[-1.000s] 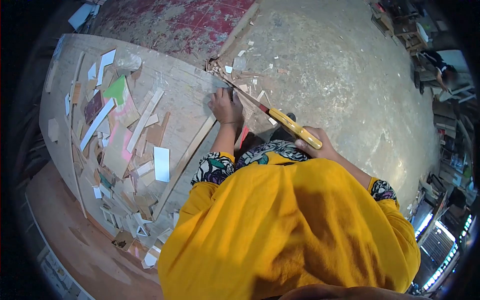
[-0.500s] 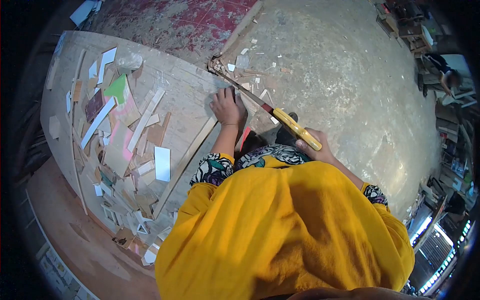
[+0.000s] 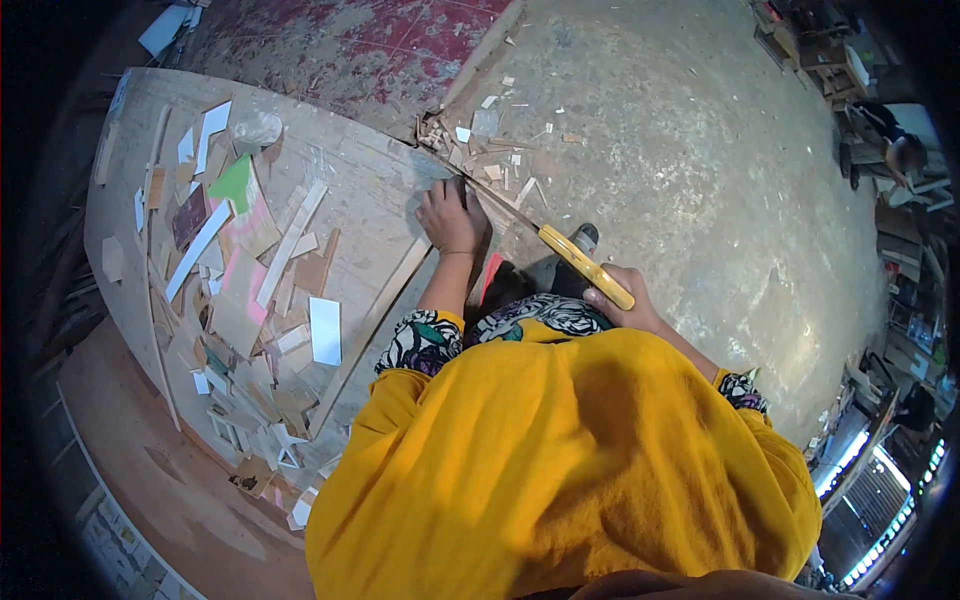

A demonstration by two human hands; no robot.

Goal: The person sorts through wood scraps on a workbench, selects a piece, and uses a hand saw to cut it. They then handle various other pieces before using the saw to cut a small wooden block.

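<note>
Beside the table [image 3: 345, 137], the saw [image 3: 553, 241] was slanting, its long axis going from near the table's corner outward to the right hand [image 3: 624, 293], the nearer one, whose fingers were wrapped around the handle [image 3: 588, 267], while the left hand [image 3: 450, 214] rested at the table's edge, fingers bent, their hold unclear.

Woodworking workshop, yellow-handled saw [image 3: 554, 240], worktable [image 3: 350, 150], scattered offcuts [image 3: 325, 331], littered floor [image 3: 680, 150]
</note>
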